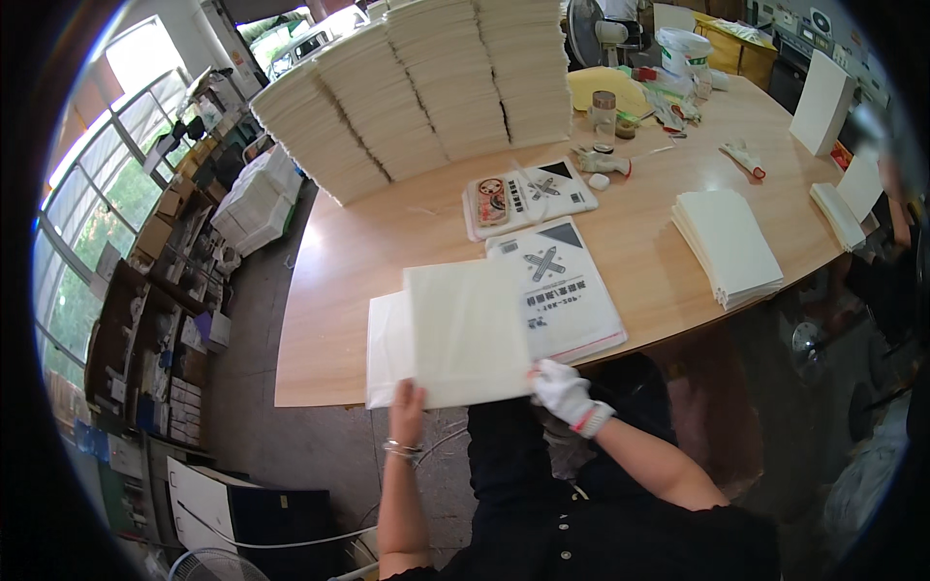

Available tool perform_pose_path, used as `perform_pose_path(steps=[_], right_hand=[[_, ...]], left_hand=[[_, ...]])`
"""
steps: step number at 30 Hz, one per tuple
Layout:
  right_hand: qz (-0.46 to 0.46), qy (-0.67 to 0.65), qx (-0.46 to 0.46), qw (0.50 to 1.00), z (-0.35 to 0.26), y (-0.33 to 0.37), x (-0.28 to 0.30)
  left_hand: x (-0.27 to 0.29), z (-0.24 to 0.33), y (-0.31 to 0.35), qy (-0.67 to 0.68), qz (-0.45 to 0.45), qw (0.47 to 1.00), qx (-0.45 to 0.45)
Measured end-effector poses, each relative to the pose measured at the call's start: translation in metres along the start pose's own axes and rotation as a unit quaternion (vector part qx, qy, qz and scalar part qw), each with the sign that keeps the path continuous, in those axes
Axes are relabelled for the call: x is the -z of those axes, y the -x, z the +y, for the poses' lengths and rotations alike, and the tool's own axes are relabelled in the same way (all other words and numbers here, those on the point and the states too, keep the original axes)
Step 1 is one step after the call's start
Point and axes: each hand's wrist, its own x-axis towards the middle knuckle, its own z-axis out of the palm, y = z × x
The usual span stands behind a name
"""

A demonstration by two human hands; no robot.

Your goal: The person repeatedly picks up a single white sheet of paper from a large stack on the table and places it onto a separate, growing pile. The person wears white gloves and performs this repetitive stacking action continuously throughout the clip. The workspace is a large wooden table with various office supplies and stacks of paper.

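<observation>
Head view: a cream-white, flat rectangular sheet-like piece [470,334] is lying across the near edge of the pale wood-grain table [325,339], directly in front of the person. Its long axis is running away from the body, its far end leaning slightly left, and its short near edge is facing the person. Whether it is one sheet or several is not showing.

The bare left hand [407,399], wearing a silvery bracelet [402,448] at the wrist, is gripping the near left corner; its fingers are standing close together, nearly straight, pointing away from the body, with the thumb's exact place hard to tell. The right hand [564,392], in a white knitted glove with a red-edged cuff, is pinching the near right corner, its fingers curling inward and slightly blurring.

Beneath and to the left, a flat white rectangular piece [387,339] is showing along its left side. On the right, the cream-white piece is overlapping a white plastic-wrapped package with black print [576,300]. Beyond that, a smaller-looking printed white package [557,189] is lying crosswise. Tall stacks of cream sheets [436,87] are standing at the far side, while a low cream-white pile [727,247] is resting to the right.
</observation>
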Motion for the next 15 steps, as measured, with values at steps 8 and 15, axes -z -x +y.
perform_pose_path(steps=[8, 15], right_hand=[[-0.134, 0.308, 0.002, 0.942, 0.008, -0.067, -0.111], [-0.162, 0.083, 0.039, 0.982, -0.001, -0.023, -0.011]], left_hand=[[0.063, -0.035, -0.048, -0.202, 0.071, 0.976, 0.039], [0.056, -0.053, -0.053, -0.401, 0.225, 0.884, -0.085]])
